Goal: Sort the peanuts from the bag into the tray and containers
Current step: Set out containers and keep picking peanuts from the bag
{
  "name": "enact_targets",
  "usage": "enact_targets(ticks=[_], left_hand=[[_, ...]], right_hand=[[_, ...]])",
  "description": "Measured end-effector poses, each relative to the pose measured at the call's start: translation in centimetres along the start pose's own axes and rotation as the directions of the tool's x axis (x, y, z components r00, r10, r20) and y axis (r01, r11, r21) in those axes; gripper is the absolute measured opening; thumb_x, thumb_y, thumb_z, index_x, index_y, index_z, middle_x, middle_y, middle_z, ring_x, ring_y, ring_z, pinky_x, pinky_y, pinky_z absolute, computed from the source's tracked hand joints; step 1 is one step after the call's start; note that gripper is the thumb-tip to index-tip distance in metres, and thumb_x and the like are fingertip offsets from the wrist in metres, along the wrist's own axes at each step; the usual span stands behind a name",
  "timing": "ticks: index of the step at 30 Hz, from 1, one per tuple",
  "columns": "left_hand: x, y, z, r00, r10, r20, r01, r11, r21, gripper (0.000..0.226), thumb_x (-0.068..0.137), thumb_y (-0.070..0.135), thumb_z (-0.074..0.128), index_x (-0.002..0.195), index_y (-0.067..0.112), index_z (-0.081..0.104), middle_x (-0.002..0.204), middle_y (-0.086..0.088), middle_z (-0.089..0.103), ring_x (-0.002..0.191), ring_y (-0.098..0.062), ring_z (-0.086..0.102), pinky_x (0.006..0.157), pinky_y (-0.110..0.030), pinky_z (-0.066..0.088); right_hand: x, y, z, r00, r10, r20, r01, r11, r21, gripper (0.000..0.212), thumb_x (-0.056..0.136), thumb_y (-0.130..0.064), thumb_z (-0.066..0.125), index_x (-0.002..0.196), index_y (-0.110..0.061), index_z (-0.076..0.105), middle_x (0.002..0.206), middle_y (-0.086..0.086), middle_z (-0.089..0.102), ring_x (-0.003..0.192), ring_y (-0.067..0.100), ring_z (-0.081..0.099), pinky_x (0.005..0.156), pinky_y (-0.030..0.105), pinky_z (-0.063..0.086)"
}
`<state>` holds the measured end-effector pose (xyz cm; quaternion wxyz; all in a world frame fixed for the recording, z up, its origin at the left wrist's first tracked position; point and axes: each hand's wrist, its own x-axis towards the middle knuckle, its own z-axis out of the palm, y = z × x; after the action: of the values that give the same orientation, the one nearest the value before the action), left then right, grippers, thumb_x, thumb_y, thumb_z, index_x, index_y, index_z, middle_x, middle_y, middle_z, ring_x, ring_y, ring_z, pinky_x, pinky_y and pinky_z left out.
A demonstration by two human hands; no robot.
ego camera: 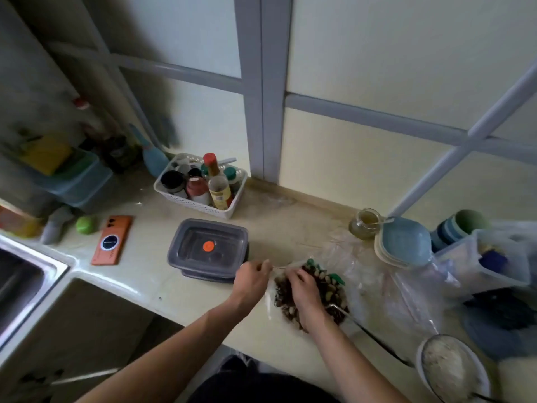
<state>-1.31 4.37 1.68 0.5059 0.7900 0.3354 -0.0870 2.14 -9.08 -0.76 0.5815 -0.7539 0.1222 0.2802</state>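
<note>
**Fingers [265,266] clamped on the rim, peanuts under the palm**

Pinching the edge of the bag [369,274] with the left hand [252,276], thumb and fingertips closed tight on thin clear film at nine o'clock of the heap. Digging in with the right hand [303,290], fingers curled down among the peanuts [331,289]; impossible to tell whether any are actually gripped. Lying loose in the slack bag, low on the counter near its front edge. Probably light, dry, brittle-shelled and quick to roll, so best scooped in small cupped handfuls, never squeezed. Flimsy, slippery plastic, better held at the rim. Over at ten o'clock, lidded grey container [207,247], orange sticker on top, seemingly empty. At two o'clock, stacked blue dishes [406,242], contents hidden. Down at five o'clock, strainer [453,370] with something pale inside.
</note>
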Motion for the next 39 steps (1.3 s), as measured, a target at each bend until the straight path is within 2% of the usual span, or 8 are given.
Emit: enact_targets(ticks=[7,12,14,17,27,29,33,39], left_hand=[[-1.4,-0.2,-8.9,0.871,0.409,-0.271,-0.357,0.907,0.222,0.009,0.091,0.014,0.066,0.085,0.022,0.066,0.088,0.013,0.06,0.081,-0.003,0.054,0.069,-0.02,0.043],[3.2,-3.6,-15.3,0.833,0.121,-0.54,-0.017,0.981,0.194,0.035,0.091,0.023,0.067,0.124,0.015,0.06,0.124,-0.006,0.052,0.115,-0.024,0.047,0.096,-0.04,0.048],[4.8,-5.2,-16.7,0.893,-0.077,-0.443,0.161,0.975,0.156,0.053,0.089,0.037,0.071,0.132,0.012,0.053,0.128,-0.012,0.051,0.12,-0.032,0.049,0.101,-0.049,0.048],[5.4,-6.4,-16.8,0.957,-0.074,-0.279,0.098,0.992,0.073,0.054,0.089,0.04,0.073,0.129,0.01,0.049,0.118,-0.011,0.056,0.109,-0.031,0.057,0.094,-0.048,0.054],[6.1,-4.8,-15.5,0.925,-0.049,-0.376,0.139,0.966,0.217,0.056,0.088,0.037,0.074,0.121,0.003,0.045,0.129,-0.023,0.056,0.119,-0.04,0.053,0.098,-0.047,0.048],[6.3,-3.8,-15.9,0.939,0.095,-0.33,0.056,0.905,0.421,0.084,0.084,0.047,0.074,0.145,0.009,0.031,0.153,-0.022,0.034,0.141,-0.039,0.036,0.115,-0.047,0.034],[7.7,-2.0,-16.1,0.918,0.336,0.212,-0.381,0.593,0.71,0.136,0.069,0.078,0.071,0.158,0.032,-0.02,0.166,-0.008,-0.026,0.152,-0.032,-0.025,0.123,-0.054,-0.008],[9.1,-1.5,-15.3,0.891,0.255,0.375,-0.446,0.35,0.824,0.159,0.049,0.08,0.082,0.159,0.02,-0.016,0.168,-0.008,0.004,0.154,-0.035,0.003,0.123,-0.062,0.005]], right_hand=[[1.9,-4.7,7.7,0.995,-0.09,-0.037,0.084,0.986,-0.143,0.036,0.094,-0.044,0.05,0.076,-0.015,0.062,0.079,0.006,0.068,0.082,0.034,0.067,0.079,0.048,0.055],[2.6,-7.1,10.2,0.983,-0.18,-0.036,0.164,0.949,-0.268,0.031,0.094,-0.048,0.069,0.096,-0.018,0.062,0.08,-0.013,0.062,0.063,0.002,0.058,0.054,0.021,0.042],[2.8,-7.6,11.2,0.981,-0.188,-0.036,0.167,0.933,-0.32,0.032,0.089,-0.049,0.074,0.099,-0.02,0.062,0.084,-0.01,0.065,0.068,0.008,0.062,0.056,0.021,0.047],[3.5,-7.9,12.4,0.969,-0.24,-0.065,0.186,0.873,-0.45,0.031,0.084,-0.046,0.078,0.094,-0.021,0.062,0.086,-0.005,0.067,0.078,0.018,0.065,0.068,0.034,0.054],[2.3,-9.2,13.0,0.921,-0.388,-0.041,0.234,0.633,-0.738,0.058,0.078,-0.052,0.083,0.118,-0.02,0.057,0.114,-0.002,0.06,0.1,0.021,0.062,0.07,0.03,0.044],[2.4,-9.1,13.0,0.919,-0.394,-0.021,0.237,0.595,-0.768,0.062,0.077,-0.054,0.083,0.119,-0.019,0.054,0.117,-0.001,0.059,0.103,0.022,0.063,0.073,0.033,0.049],[2.5,-9.7,13.1,0.915,-0.403,-0.006,0.23,0.534,-0.814,0.066,0.078,-0.052,0.083,0.124,-0.018,0.05,0.124,0.003,0.055,0.107,0.025,0.063,0.08,0.039,0.056],[2.5,-10.4,13.7,0.907,-0.421,-0.015,0.189,0.438,-0.879,0.075,0.074,-0.055,0.085,0.124,-0.015,0.047,0.123,0.005,0.051,0.099,0.023,0.064,0.077,0.035,0.058]])
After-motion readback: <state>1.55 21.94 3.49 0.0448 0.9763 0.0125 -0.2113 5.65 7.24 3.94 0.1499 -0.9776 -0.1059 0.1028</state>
